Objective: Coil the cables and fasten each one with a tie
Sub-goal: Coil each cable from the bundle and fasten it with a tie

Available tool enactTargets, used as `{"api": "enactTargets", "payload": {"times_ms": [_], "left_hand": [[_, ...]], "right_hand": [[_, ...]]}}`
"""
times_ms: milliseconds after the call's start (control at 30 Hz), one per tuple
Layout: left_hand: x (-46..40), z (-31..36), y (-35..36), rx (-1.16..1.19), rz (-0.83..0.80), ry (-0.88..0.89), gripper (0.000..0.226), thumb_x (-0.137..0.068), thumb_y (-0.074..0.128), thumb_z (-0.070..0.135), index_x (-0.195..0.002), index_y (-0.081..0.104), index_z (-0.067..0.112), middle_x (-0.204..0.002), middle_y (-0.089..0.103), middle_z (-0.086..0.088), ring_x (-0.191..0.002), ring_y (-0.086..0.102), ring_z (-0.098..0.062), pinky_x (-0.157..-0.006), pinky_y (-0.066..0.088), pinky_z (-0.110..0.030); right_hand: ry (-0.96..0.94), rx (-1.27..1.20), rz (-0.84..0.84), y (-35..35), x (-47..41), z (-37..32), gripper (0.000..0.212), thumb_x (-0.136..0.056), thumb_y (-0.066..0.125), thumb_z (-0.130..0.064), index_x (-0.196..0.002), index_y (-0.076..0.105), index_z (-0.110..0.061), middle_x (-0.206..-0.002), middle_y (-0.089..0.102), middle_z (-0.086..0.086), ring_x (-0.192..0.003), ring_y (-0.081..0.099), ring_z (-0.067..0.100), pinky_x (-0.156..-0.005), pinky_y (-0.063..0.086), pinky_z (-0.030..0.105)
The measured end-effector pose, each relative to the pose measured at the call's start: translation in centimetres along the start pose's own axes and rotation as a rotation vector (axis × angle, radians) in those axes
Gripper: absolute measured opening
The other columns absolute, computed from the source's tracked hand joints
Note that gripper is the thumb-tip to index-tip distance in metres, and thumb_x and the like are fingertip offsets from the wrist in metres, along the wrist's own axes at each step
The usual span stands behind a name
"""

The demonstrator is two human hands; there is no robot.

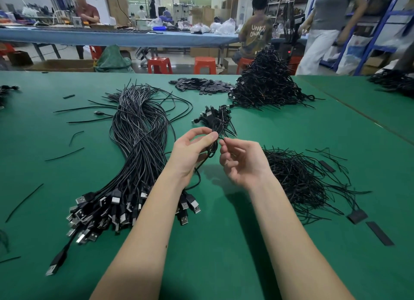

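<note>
My left hand (192,149) pinches a coiled black cable (212,146) between thumb and fingers, just above the green table (224,243). A loose loop of that cable hangs down past my wrist. My right hand (240,161) holds the end of a thin black tie (221,139) at the coil with its fingertips. A big bundle of uncoiled black USB cables (139,147) lies to the left, plugs toward me. Loose black ties (295,176) are heaped to the right. A few coiled cables (216,117) lie just beyond my hands.
A tall pile of finished coiled cables (266,82) stands at the back right, with flat black strips (201,85) beside it. Stray ties and cable offcuts dot the left side. Red stools (205,64) and several people working at a blue bench lie beyond the table.
</note>
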State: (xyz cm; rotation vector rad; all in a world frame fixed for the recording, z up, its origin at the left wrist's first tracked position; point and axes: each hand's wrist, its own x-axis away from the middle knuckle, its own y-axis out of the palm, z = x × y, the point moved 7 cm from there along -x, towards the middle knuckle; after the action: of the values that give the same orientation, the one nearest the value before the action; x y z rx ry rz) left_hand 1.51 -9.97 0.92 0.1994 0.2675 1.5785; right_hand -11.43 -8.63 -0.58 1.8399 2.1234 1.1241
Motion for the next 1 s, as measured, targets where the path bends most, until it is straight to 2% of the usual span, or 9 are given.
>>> {"api": "enactTargets", "payload": {"times_ms": [67,167,233,333,433,533,733,867,1000], "left_hand": [[0.0,0.1,-0.1,-0.004,0.024,0.012,0.012,-0.084,0.078,0.016,-0.092,0.069,0.021,-0.08,0.073,0.002,-0.071,0.063,-0.01,-0.069,0.046,-0.02],[-0.2,-0.3,-0.6,0.006,0.082,-0.028,0.013,-0.083,0.078,0.018,-0.092,0.068,0.02,-0.086,0.071,-0.005,-0.086,0.064,-0.021,-0.074,0.045,-0.025],[-0.2,-0.4,-0.7,0.008,0.084,-0.047,0.013,-0.084,0.078,0.019,-0.093,0.068,0.02,-0.084,0.071,-0.005,-0.089,0.063,-0.024,-0.072,0.044,-0.026],[-0.2,-0.6,-0.7,-0.016,0.065,-0.061,0.013,-0.085,0.078,0.022,-0.094,0.069,0.021,-0.079,0.073,-0.001,-0.088,0.065,-0.021,-0.071,0.043,-0.026],[-0.2,-0.7,-0.8,-0.025,0.071,-0.076,0.017,-0.084,0.078,0.023,-0.098,0.069,0.02,-0.08,0.074,0.001,-0.084,0.069,-0.018,-0.069,0.045,-0.025],[-0.3,-0.8,-1.0,-0.011,0.072,-0.095,0.017,-0.084,0.078,0.023,-0.099,0.071,0.019,-0.084,0.074,0.0,-0.076,0.07,-0.013,-0.066,0.044,-0.025],[-0.2,-0.9,-0.9,0.003,0.048,-0.1,0.016,-0.086,0.076,0.022,-0.101,0.071,0.018,-0.085,0.076,0.003,-0.077,0.073,-0.01,-0.066,0.046,-0.023],[-0.3,-0.7,-0.9,-0.004,0.066,-0.066,0.016,-0.086,0.077,0.021,-0.1,0.07,0.017,-0.082,0.075,0.002,-0.081,0.072,-0.013,-0.067,0.048,-0.02],[-0.4,-0.3,-0.7,-0.112,0.088,0.036,0.012,-0.088,0.075,0.024,-0.097,0.069,0.021,-0.085,0.076,0.003,-0.083,0.07,-0.012,-0.07,0.049,-0.025]], "right_hand": [[-0.054,0.13,0.0,-0.3,-0.2,-0.2,0.016,-0.09,0.066,-0.016,-0.078,0.075,-0.011,-0.068,0.064,-0.003,-0.047,0.053,0.006,-0.039,0.034,0.013],[-0.613,0.789,0.163,-0.7,0.8,-3.7,0.003,-0.088,0.075,-0.027,-0.091,0.075,-0.029,-0.079,0.073,-0.012,-0.055,0.064,0.01,-0.051,0.048,0.019],[-0.876,1.039,0.186,-0.2,1.6,-5.0,0.011,-0.085,0.078,-0.032,-0.093,0.072,-0.038,-0.083,0.073,-0.022,-0.061,0.067,0.009,-0.06,0.052,0.021],[-1.008,1.225,0.197,0.0,2.2,-5.1,0.008,-0.084,0.077,-0.036,-0.089,0.072,-0.04,-0.087,0.07,-0.032,-0.067,0.067,-0.001,-0.068,0.055,0.026],[-1.069,1.252,0.211,0.0,2.4,-5.0,0.005,-0.085,0.076,-0.038,-0.09,0.074,-0.039,-0.088,0.07,-0.032,-0.069,0.065,0.001,-0.07,0.057,0.031],[-1.099,1.29,0.178,0.2,2.5,-4.7,0.013,-0.083,0.075,-0.045,-0.095,0.072,-0.04,-0.092,0.07,-0.03,-0.071,0.066,0.002,-0.067,0.055,0.028],[-1.137,1.276,0.242,0.0,2.5,-4.7,0.003,-0.088,0.075,-0.036,-0.091,0.075,-0.036,-0.089,0.071,-0.028,-0.07,0.063,0.002,-0.065,0.053,0.026],[-1.047,1.159,0.24,-0.2,2.0,-4.5,0.007,-0.089,0.076,-0.034,-0.083,0.077,-0.035,-0.081,0.072,-0.025,-0.067,0.065,0.006,-0.066,0.053,0.026],[-0.758,0.789,0.233,-0.9,0.6,-3.6,0.013,-0.089,0.077,-0.023,-0.078,0.077,-0.029,-0.071,0.074,-0.01,-0.058,0.065,0.004,-0.055,0.05,0.02]]}}
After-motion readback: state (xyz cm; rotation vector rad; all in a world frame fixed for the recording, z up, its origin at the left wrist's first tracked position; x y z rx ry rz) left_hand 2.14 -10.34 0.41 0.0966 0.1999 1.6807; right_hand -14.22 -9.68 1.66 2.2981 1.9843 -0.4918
